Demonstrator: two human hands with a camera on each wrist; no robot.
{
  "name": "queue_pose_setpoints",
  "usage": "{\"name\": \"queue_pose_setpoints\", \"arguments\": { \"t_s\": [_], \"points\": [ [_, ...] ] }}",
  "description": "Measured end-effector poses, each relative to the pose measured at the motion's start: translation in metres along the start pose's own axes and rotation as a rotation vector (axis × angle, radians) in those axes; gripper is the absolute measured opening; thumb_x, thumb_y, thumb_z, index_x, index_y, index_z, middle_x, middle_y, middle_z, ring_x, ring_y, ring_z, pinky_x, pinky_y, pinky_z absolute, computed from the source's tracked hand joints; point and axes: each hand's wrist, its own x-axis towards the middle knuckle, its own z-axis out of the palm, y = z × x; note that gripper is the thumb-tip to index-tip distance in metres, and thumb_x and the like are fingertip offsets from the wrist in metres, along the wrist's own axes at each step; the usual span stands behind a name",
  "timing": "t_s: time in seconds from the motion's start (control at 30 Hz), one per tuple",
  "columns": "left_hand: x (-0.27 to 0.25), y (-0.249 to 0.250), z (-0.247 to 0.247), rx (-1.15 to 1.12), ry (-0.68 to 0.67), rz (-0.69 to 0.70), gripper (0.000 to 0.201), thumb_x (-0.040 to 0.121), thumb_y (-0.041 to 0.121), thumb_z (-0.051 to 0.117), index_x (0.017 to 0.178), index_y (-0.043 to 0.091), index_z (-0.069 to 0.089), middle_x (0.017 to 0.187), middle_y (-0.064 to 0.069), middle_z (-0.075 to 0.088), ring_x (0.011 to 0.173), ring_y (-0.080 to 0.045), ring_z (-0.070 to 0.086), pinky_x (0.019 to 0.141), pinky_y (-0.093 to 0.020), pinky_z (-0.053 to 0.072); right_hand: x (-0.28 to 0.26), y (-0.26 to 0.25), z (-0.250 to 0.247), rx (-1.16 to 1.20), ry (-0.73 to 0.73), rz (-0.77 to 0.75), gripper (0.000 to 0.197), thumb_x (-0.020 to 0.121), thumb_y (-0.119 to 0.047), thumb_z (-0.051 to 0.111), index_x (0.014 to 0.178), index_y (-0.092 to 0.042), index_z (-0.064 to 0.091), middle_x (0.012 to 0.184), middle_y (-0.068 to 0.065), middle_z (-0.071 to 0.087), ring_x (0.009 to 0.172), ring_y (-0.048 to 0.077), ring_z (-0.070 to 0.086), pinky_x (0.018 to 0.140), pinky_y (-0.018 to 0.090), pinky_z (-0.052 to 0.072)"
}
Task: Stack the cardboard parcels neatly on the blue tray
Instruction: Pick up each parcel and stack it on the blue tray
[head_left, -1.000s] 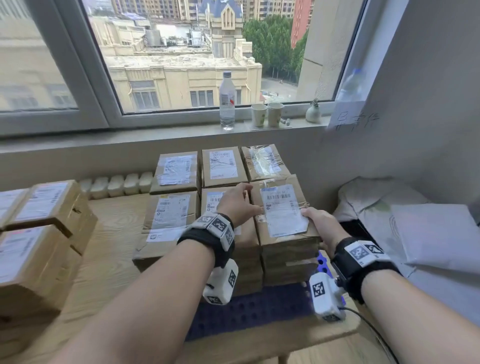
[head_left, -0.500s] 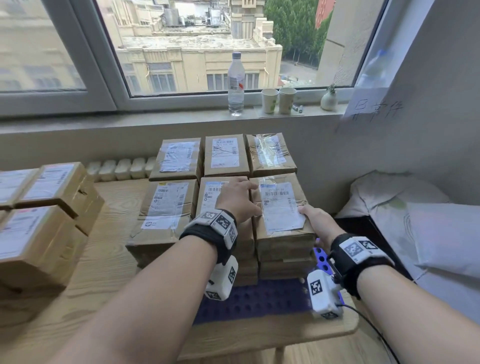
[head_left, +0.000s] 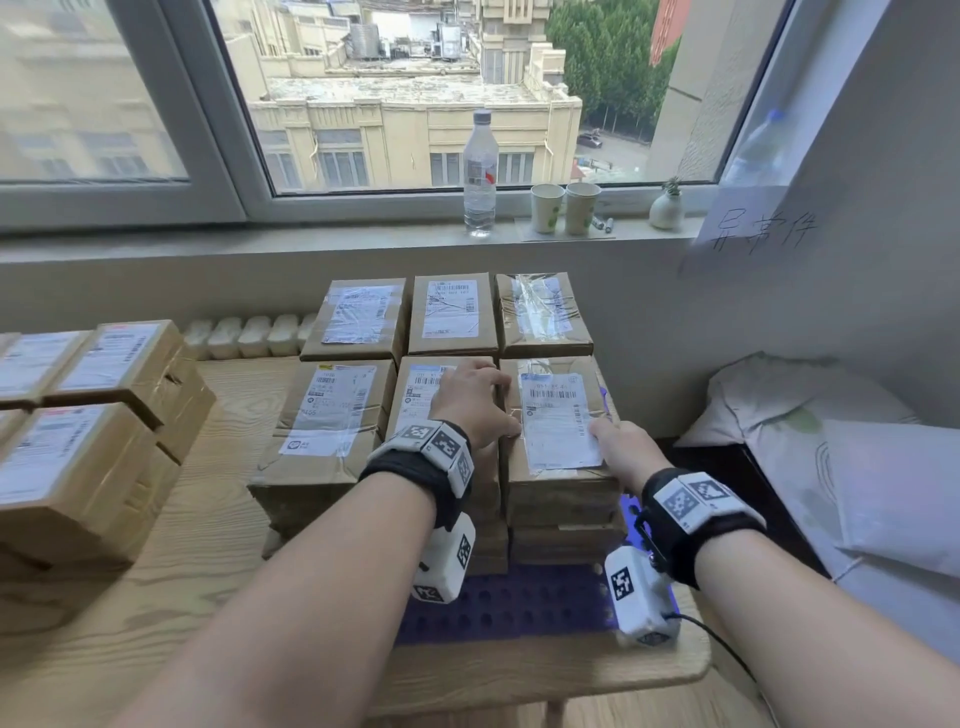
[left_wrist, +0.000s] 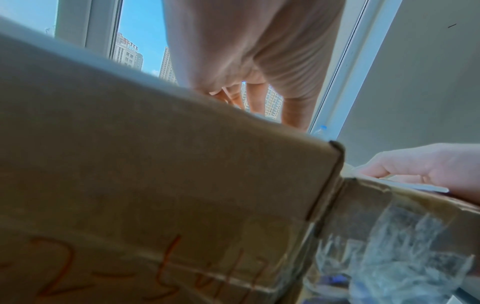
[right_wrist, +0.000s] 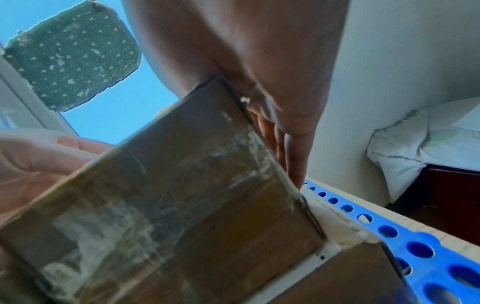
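Cardboard parcels stand in two rows of stacks on the blue holed tray (head_left: 519, 608). The top parcel (head_left: 558, 421) of the front right stack bears a white label. My left hand (head_left: 475, 400) lies on the middle front parcel (head_left: 415, 395), thumb at the seam against the labelled parcel. My right hand (head_left: 618, 447) is at that parcel's near right corner. In the right wrist view its fingers (right_wrist: 293, 160) run straight down the parcel's (right_wrist: 182, 195) right side, above the tray (right_wrist: 420, 251). The left wrist view shows the middle parcel's (left_wrist: 155, 164) front face close up.
More parcels (head_left: 78, 457) are piled on the wooden table (head_left: 208, 545) at the left. A water bottle (head_left: 479, 171) and two paper cups (head_left: 563, 208) stand on the sill. White padded bags (head_left: 831, 441) lie at the right. A wall stands just behind and right of the stacks.
The labelled parcel has settled lower and squarer onto the front right stack. Both hands have stayed at its sides, and the head has tilted down a little.
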Motion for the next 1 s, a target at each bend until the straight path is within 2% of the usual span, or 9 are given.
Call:
{"name": "queue_pose_setpoints", "arguments": {
  "t_s": [0.13, 0.2, 0.33, 0.47, 0.67, 0.77, 0.9, 1.0],
  "points": [
    [-0.004, 0.003, -0.001, 0.034, 0.002, 0.000, 0.064, 0.077, 0.028, 0.078, 0.136, 0.023, 0.055, 0.144, 0.004, 0.042, 0.134, -0.020, 0.035, 0.111, -0.037, 0.034, -0.006, -0.008, 0.000, -0.221, 0.063, -0.085, 0.038, 0.098, -0.027, 0.041, 0.132, -0.010, 0.045, 0.127, 0.014, 0.057, 0.108, 0.031, 0.052, 0.089, 0.035, 0.038],
    [-0.007, 0.005, -0.001, 0.047, 0.000, -0.008, 0.066, 0.079, 0.027, 0.076, 0.140, 0.022, 0.051, 0.144, 0.003, 0.044, 0.135, -0.020, 0.034, 0.111, -0.037, 0.034, -0.009, -0.012, 0.000, -0.353, 0.091, -0.162, 0.045, 0.098, -0.026, 0.042, 0.140, -0.010, 0.037, 0.132, 0.015, 0.054, 0.115, 0.033, 0.053, 0.091, 0.037, 0.039],
    [-0.014, 0.010, -0.008, 0.034, -0.003, -0.009, 0.060, 0.086, 0.025, 0.069, 0.142, 0.020, 0.048, 0.144, -0.002, 0.046, 0.135, -0.021, 0.038, 0.112, -0.038, 0.035, -0.019, -0.025, 0.000, -0.648, 0.147, -0.312, 0.052, 0.095, -0.028, 0.046, 0.143, -0.014, 0.034, 0.138, 0.013, 0.043, 0.125, 0.031, 0.044, 0.100, 0.040, 0.039],
    [-0.027, 0.008, -0.017, 0.072, 0.047, -0.047, 0.051, 0.093, 0.020, 0.056, 0.142, 0.021, 0.046, 0.147, -0.001, 0.043, 0.136, -0.020, 0.039, 0.112, -0.038, 0.035, -0.030, -0.040, 0.009, -0.876, 0.142, -0.493, 0.049, 0.093, -0.034, 0.047, 0.140, -0.019, 0.043, 0.144, 0.009, 0.039, 0.134, 0.027, 0.035, 0.105, 0.042, 0.039],
    [-0.051, -0.015, -0.037, 0.237, 0.086, -0.076, 0.047, 0.096, 0.021, 0.047, 0.143, 0.020, 0.046, 0.148, 0.000, 0.042, 0.136, -0.022, 0.039, 0.111, -0.040, 0.036, -0.054, -0.061, 0.032, -0.914, 0.110, -0.630, 0.045, 0.095, -0.037, 0.044, 0.136, -0.018, 0.050, 0.137, 0.007, 0.047, 0.128, 0.026, 0.042, 0.100, 0.042, 0.042],
    [-0.061, -0.028, -0.052, 0.237, 0.108, -0.095, 0.046, 0.098, 0.021, 0.043, 0.144, 0.018, 0.045, 0.149, -0.001, 0.041, 0.137, -0.022, 0.036, 0.111, -0.040, 0.035, -0.063, -0.072, 0.044, -0.893, 0.092, -0.659, 0.045, 0.095, -0.038, 0.046, 0.134, -0.017, 0.050, 0.134, 0.008, 0.050, 0.126, 0.027, 0.044, 0.101, 0.042, 0.043],
    [-0.078, -0.054, -0.071, 0.258, 0.146, -0.126, 0.041, 0.097, 0.022, 0.042, 0.137, 0.019, 0.051, 0.143, -0.001, 0.047, 0.132, -0.022, 0.042, 0.108, -0.041, 0.037, -0.079, -0.088, 0.069, -0.893, 0.084, -0.693, 0.046, 0.096, -0.039, 0.047, 0.137, -0.017, 0.049, 0.134, 0.008, 0.050, 0.125, 0.026, 0.045, 0.100, 0.040, 0.044],
    [-0.096, -0.082, -0.088, 0.264, 0.157, -0.159, 0.043, 0.098, 0.021, 0.041, 0.140, 0.021, 0.049, 0.146, -0.001, 0.044, 0.135, -0.023, 0.038, 0.110, -0.040, 0.034, -0.095, -0.099, 0.098, -0.894, 0.048, -0.722, 0.044, 0.097, -0.038, 0.046, 0.136, -0.018, 0.049, 0.134, 0.007, 0.050, 0.126, 0.026, 0.045, 0.099, 0.041, 0.045]
  ]
}}
